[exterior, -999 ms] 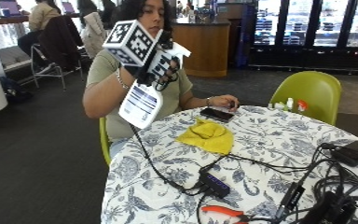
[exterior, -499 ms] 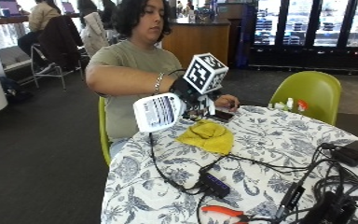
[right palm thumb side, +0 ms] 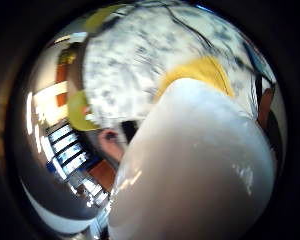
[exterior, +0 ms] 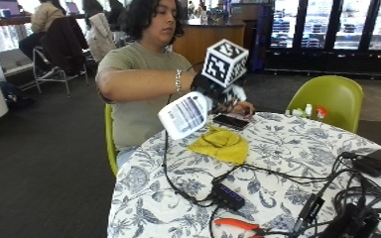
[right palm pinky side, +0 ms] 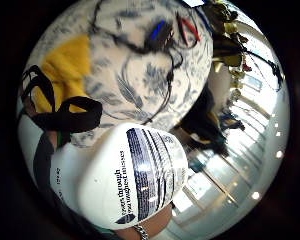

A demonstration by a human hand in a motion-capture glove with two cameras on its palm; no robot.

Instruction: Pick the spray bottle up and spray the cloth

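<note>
A white spray bottle (exterior: 185,114) with a printed label hangs tilted above the table, its base toward the person's side. My gloved right hand (exterior: 212,90) grips it near the top, fingers curled round the neck. Just below and beside it, a crumpled yellow cloth (exterior: 222,144) lies on the floral tablecloth. The bottle's body (right palm pinky side: 132,177) fills much of the little finger side palm view, with the cloth (right palm pinky side: 65,75) beyond it. In the thumb side palm view the bottle (right palm thumb side: 200,170) covers most of the cloth (right palm thumb side: 205,70). The nozzle is hidden by the hand.
A black phone (exterior: 230,121) lies past the cloth, with the bare left hand (exterior: 244,107) beside it. A USB hub (exterior: 228,195), several black cables and orange pliers (exterior: 238,225) sit toward the table's front. A green chair (exterior: 330,99) stands behind.
My hand has carried the bottle from high beside the person's head down and across to just above the cloth. The cloth has stayed in place.
</note>
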